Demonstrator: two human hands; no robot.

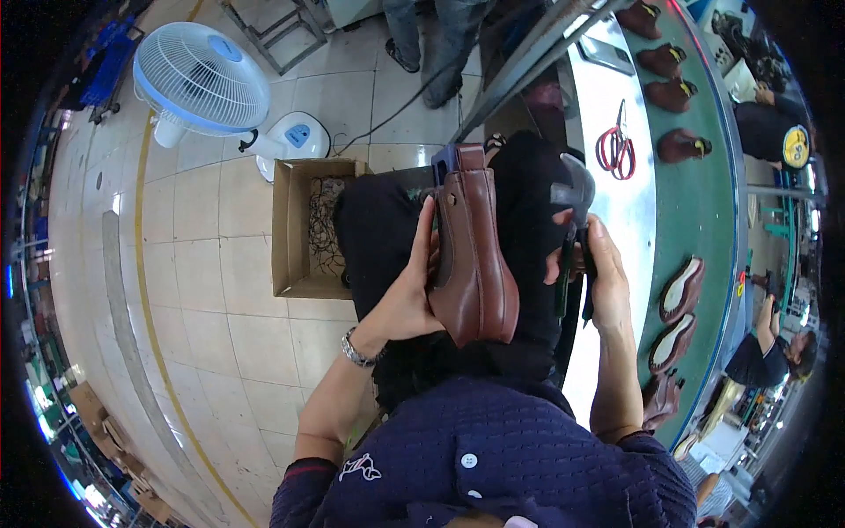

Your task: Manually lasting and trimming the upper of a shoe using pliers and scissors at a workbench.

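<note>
My left hand (407, 290) is closed around the left side of a brown leather boot upper (475, 264), held over my lap with its rounded end toward me. A purple-blue shoe last (446, 160) shows at the boot's far opening. To the right of the boot, my right hand (606, 273) grips a pair of lasting pincers (577, 189), the curved metal head pointing away from me and the dark handles running down through my fingers. The pincers and the boot are apart. Most fingers of my left hand are hidden behind the leather.
On my right runs a white bench top (607, 220) bearing red-handled scissors (618, 151) and a flat dark device (606, 55). Beyond it, a green belt (678, 207) carries several brown shoes. Left of my legs stand a cardboard box (292, 233) of scraps and a fan (202, 79).
</note>
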